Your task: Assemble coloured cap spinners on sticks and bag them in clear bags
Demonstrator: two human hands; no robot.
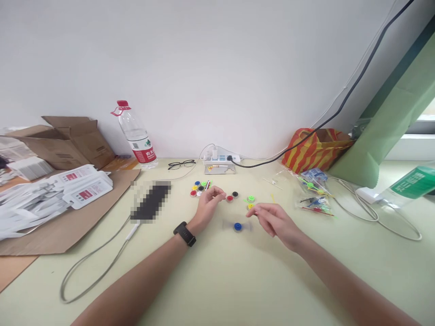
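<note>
I have my left hand point(205, 203) pinched narrow just beside the red disc point(230, 198) and my right hand point(274, 220) likewise by the yellow disc point(251, 206); whether either grips anything, I can't tell. The blue disc point(237, 227) lies on the desk point(224, 280) between them, its surround blurred, so I'd use light fingertips and avoid brushing it.

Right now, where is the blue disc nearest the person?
In the head view, the blue disc is below and right of centre, horizontally between the left hand and right hand.
</note>
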